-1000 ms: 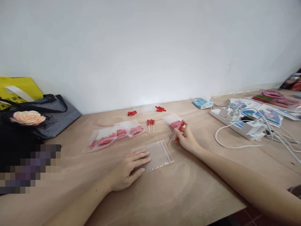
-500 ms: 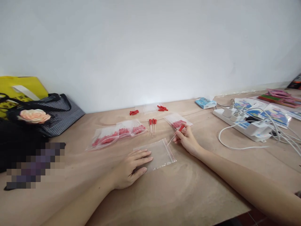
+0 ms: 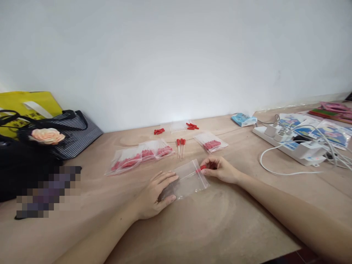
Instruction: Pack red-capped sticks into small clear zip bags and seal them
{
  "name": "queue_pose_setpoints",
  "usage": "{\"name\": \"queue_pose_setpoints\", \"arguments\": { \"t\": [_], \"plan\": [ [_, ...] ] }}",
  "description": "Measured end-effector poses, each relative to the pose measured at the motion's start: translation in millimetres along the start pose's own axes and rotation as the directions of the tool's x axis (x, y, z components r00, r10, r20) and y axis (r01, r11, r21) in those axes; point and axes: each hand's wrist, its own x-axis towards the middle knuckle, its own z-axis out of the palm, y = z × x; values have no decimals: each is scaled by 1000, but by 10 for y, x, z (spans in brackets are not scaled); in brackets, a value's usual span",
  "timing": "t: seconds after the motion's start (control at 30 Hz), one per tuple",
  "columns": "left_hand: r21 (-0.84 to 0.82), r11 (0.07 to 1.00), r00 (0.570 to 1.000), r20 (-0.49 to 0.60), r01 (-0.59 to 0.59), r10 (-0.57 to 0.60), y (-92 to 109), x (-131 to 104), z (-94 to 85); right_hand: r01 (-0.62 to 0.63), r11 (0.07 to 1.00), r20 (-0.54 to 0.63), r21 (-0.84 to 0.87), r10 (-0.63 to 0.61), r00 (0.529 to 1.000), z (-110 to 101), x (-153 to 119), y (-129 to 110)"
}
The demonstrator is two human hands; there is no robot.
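Note:
A clear zip bag [image 3: 187, 183] lies flat on the wooden table, its zip edge to the right. My left hand [image 3: 158, 194] rests on the bag's left part with its fingers spread. Between the fingertips of my right hand [image 3: 218, 169] is the red bulb of a dropper [image 3: 202, 168]; its thin clear tube reaches leftward inside the bag. Beyond the bag, three red-topped droppers [image 3: 180, 146] lie side by side. Overlapping filled bags [image 3: 147, 153] with red-topped pieces are at the left, and another filled bag [image 3: 211, 142] is at the right.
Loose red bulbs [image 3: 158, 131] and more red bulbs [image 3: 192, 126] lie near the wall, with clear tubes between. A power strip [image 3: 291, 150] with white cables and a blue packet [image 3: 243, 119] are right. A striped bag [image 3: 79, 135] and yellow bag [image 3: 41, 104] stand left.
My right hand has moved down and left from near the filled bag to the zip bag's opening, and the dropper's tube has gone inside. My left hand stays on the bag.

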Motion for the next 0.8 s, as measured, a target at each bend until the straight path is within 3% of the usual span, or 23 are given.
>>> {"name": "queue_pose_setpoints", "arguments": {
  "t": [0.17,0.33,0.57,0.7,0.8],
  "plan": [
    [7,1000,1000,20,-8,8,-8,18,7,155,978,63,-140,-148,987,41,55,26],
    [-5,1000,999,35,-28,28,3,24,0,198,916,95,-350,-175,980,126,85,29],
    [-138,990,1000,-12,-27,25,-34,-9,-39,219,944,168,-246,-181,969,88,80,34],
    [-133,990,999,-11,-40,39,-55,-19,-28,221,938,212,-267,-167,963,-33,76,6],
    [-119,992,1000,-7,-28,27,-44,-16,-12,129,959,238,-252,-68,969,-158,160,-95]
  ]
}}
